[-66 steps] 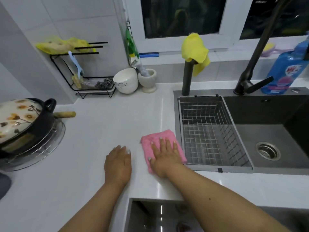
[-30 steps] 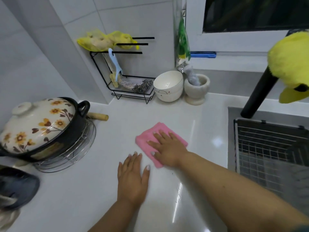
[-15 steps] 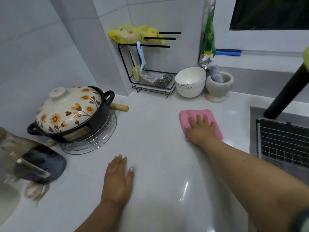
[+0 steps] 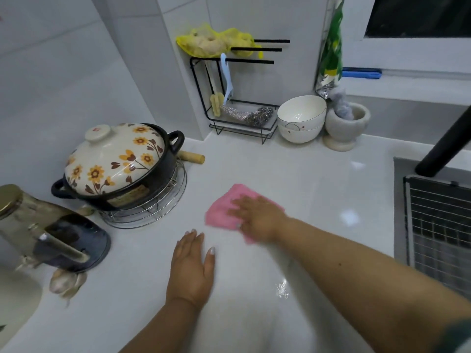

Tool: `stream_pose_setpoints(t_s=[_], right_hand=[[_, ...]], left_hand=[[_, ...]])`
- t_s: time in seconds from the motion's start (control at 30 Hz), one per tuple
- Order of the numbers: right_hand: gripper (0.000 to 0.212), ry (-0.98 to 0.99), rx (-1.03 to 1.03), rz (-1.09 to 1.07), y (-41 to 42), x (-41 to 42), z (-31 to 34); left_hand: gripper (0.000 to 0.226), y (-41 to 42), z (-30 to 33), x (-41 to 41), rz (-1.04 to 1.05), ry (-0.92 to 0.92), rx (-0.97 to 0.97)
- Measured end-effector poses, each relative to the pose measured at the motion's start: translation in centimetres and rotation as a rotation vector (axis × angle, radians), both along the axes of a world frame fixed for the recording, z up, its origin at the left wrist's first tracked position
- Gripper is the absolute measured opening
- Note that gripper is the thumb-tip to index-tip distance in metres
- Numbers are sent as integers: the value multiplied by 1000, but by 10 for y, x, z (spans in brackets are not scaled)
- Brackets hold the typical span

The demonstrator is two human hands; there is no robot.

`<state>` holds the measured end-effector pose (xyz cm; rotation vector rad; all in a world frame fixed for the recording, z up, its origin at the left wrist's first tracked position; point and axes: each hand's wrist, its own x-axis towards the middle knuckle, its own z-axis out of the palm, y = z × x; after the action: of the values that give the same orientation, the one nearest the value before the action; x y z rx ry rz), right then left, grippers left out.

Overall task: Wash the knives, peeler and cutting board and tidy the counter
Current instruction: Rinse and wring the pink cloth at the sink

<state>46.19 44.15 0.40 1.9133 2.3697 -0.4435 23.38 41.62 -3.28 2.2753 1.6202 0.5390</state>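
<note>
Right hand (image 4: 257, 217) laid flat, fingers straight, pressed on pink cloth (image 4: 220, 212) at mid white counter (image 4: 318, 179). Left hand (image 4: 192, 270) rested palm-down on counter just beside cloth, fingers relaxed, nothing grasped. Flowered clay pot (image 4: 117, 164) set on wire trivet (image 4: 153, 210) at left. Stacked bowls (image 4: 300, 118) and stone mortar (image 4: 346, 126) placed by back wall. Sink basket (image 4: 438, 225) seen at right edge.
</note>
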Motion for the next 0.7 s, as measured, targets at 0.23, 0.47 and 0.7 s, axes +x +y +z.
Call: stream_pose_setpoints(t_s=[0.23,0.47,0.7], right_hand=[[55,-1,32,-581,-28,61,-1],[65,116,-2,-335,-9,-67,-1],[60,207,-65,117,-63,-202,-5]], left_hand=[[50,3,16,-4,92,-383,-260],[55,12,55,-55,415,-1119,-532],[51,-5,32,-91,524,-1118,-525]])
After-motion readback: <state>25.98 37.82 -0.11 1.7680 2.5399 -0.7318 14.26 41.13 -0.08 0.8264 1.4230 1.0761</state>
